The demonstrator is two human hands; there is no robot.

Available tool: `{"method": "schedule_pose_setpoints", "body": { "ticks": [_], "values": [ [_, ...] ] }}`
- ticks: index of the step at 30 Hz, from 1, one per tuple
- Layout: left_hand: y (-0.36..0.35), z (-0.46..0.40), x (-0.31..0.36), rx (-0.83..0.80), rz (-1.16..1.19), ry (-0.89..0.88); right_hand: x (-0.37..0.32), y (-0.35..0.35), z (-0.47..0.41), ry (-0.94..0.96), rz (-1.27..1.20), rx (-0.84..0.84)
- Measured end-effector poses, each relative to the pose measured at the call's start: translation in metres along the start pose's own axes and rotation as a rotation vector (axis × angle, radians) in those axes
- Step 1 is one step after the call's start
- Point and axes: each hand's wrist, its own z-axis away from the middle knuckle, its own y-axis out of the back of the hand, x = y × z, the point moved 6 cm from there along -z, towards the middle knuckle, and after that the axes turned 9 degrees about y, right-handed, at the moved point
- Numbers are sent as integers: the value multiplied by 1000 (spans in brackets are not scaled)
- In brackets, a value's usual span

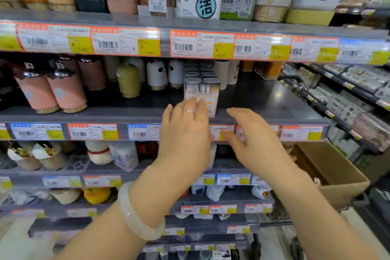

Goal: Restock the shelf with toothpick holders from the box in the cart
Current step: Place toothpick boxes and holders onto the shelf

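Orange-and-yellow price tags (pixel 202 45) read 5.80, 3.90, 4.50. The left hand (pixel 185 131), fingers straight, touches the front beige rectangular toothpick-holder box (pixel 211 93) on the dark grey shelf (pixel 263 99). The right hand (pixel 251 139) hovers spread, gripping nothing, near a brown cardboard box (pixel 329 167).

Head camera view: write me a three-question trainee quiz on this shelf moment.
1. True or false: the left hand has its fingertips on the front toothpick holder in the row.
2. Multiple choice: the right hand is A) gripping a holder, B) open and holding nothing, C) inside the cardboard box.
3. Fill in: directly right of the toothpick holder row, the shelf is mostly ____.

Key
1. True
2. B
3. bare
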Motion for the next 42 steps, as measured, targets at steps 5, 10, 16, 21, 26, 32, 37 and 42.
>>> {"method": "schedule_pose_setpoints", "body": {
  "ticks": [5,10,16,21,26,32,37,42],
  "values": [
    [-35,35,36,-139,-16,-98,11,-16,42,35,96,-91],
    [-78,81,89,-503,-142,-116,57,-40,107,-56,254,-321],
    [-132,148,177,-747,-152,-195,133,-67,236,-230,271,-475],
    [-167,201,248,-818,-129,-279,167,-34,319,-393,255,-570],
    [-194,240,293,-849,-130,-332,206,-23,386,-543,205,-644],
    [-227,254,321,-924,-144,-380,249,-20,429,-716,145,-728],
    [-263,240,349,-1002,-143,-396,292,-26,430,-807,94,-703],
    [-307,205,373,-1027,-128,-392,348,-33,405,-838,80,-715]
  ]
}}
